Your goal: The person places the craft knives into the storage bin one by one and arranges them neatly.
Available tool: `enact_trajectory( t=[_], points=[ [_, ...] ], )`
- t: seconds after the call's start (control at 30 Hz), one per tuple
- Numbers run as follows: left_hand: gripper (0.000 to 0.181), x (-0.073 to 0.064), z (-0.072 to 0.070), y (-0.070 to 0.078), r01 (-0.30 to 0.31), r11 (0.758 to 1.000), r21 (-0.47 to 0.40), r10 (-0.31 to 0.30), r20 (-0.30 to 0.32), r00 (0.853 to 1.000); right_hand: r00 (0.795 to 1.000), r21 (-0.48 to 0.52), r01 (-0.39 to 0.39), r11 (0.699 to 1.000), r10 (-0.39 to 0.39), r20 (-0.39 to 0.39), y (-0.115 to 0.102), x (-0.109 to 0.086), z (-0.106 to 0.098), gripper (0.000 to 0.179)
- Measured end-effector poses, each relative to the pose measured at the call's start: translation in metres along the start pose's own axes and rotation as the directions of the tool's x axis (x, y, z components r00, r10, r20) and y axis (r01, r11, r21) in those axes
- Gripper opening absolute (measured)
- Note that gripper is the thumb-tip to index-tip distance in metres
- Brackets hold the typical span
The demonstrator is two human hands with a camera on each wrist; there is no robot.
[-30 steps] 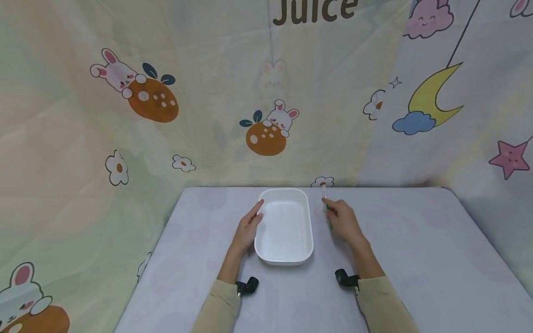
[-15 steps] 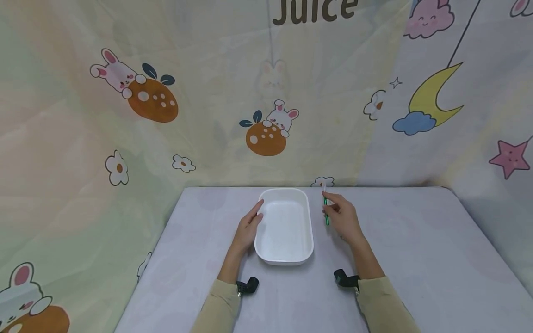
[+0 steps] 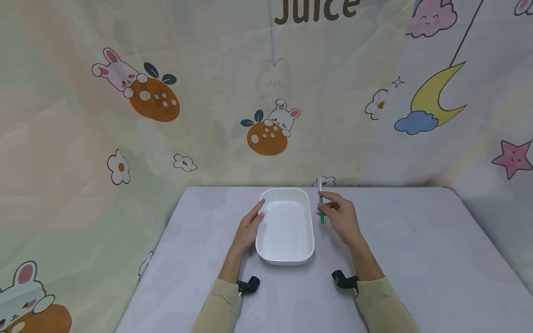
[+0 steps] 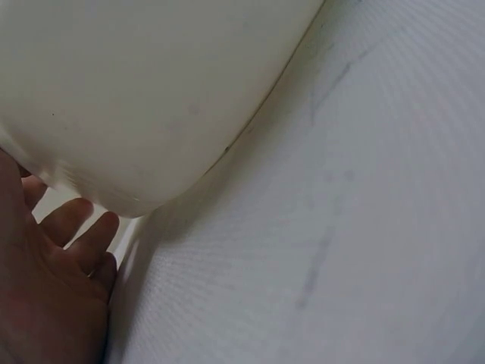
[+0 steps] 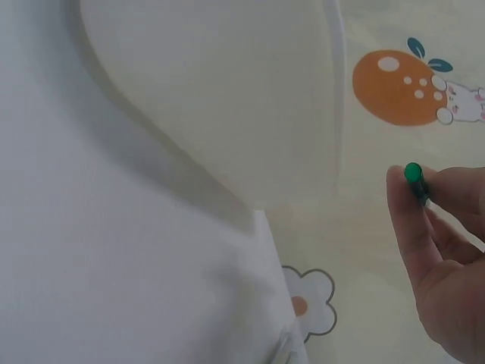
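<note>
A white rectangular tray (image 3: 285, 261) with rounded corners lies on the table in the head view. My left hand (image 3: 247, 230) holds its left side, the thumb and index finger at the rim. The left wrist view shows the fingers of that left hand (image 4: 64, 262) against the outer wall of the tray (image 4: 159, 91). To the right of the tray my right hand (image 3: 342, 219) pinches a slim stick (image 3: 322, 216), green below and clear to whitish above, held roughly upright. Its round green end (image 5: 414, 174) faces the right wrist camera, between thumb and fingers.
The table (image 3: 416, 259) has a pale cloth and ends at a printed fabric backdrop (image 3: 216, 92) behind it. A slim whitish thing (image 5: 283, 349) shows at the table's edge in the right wrist view. Black wrist cameras (image 3: 249, 285) sit at both cuffs.
My right hand has turned the stick more upright and brought it slightly left, closer to the tray. The left hand and the tray stay in place.
</note>
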State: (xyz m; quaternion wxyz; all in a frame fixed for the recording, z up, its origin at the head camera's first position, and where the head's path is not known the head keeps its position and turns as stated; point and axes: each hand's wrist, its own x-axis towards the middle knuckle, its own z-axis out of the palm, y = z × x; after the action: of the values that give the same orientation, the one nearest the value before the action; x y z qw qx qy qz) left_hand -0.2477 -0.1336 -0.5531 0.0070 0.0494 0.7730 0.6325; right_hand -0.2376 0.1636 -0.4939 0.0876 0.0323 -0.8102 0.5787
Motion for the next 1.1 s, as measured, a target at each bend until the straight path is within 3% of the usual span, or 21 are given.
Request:
enact_trajectory(
  t=[0.27, 0.53, 1.1],
  points=[
    [0.046, 0.001, 0.000, -0.001, -0.013, 1.000, -0.005, 0.013, 0.003, 1.000, 1.000, 0.131, 0.012, 0.991, -0.015, 0.026, -0.013, -0.002, 0.007, 0.037],
    [0.046, 0.000, 0.001, 0.001, -0.024, 1.000, -0.017, 0.024, 0.005, 1.000, 0.996, 0.147, -0.064, 0.987, 0.055, 0.063, -0.020, -0.004, 0.018, 0.043],
    [0.045, -0.001, -0.001, 0.000, -0.036, 0.999, 0.006, 0.036, 0.008, 0.999, 0.990, 0.187, -0.052, 0.981, 0.027, 0.136, -0.027, -0.010, 0.040, 0.040]
  ],
)
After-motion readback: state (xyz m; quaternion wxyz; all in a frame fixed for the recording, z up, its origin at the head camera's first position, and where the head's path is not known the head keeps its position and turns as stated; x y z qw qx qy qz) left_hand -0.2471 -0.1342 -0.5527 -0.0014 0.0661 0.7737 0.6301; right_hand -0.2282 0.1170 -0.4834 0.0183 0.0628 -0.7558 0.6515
